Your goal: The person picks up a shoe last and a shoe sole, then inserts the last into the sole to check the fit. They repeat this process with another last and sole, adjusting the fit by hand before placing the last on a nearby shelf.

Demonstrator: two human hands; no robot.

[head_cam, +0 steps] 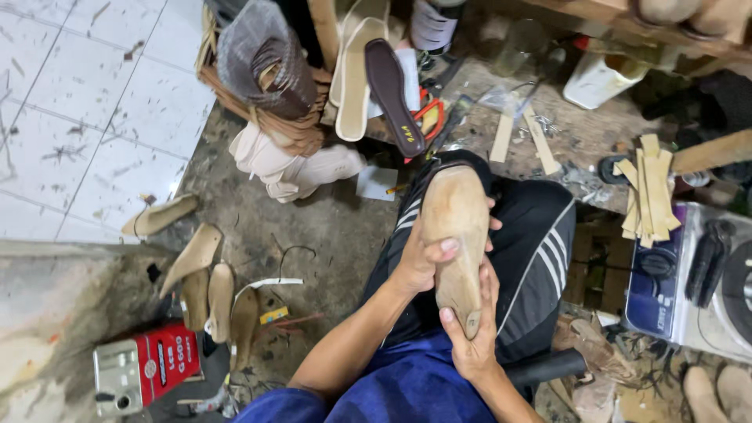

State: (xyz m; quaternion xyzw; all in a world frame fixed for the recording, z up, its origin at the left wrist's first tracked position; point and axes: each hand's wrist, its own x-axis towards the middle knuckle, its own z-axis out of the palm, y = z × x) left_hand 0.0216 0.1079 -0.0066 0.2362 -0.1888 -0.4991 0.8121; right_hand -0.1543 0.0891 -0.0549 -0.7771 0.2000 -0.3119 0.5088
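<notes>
Shoe last (454, 227) — between fingers (448, 245) (both hands)

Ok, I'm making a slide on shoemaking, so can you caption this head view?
Both hands, left hand and right hand, grip a wooden shoe last on the knee, insoles nearby.

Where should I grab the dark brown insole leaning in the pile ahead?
Take the dark brown insole by its narrow upper heel end, coming from above. It stands tilted with that end free, while its wider lower end sits among clutter beside the cream insoles. Pinch the flat faces between thumb and fingers.
</notes>
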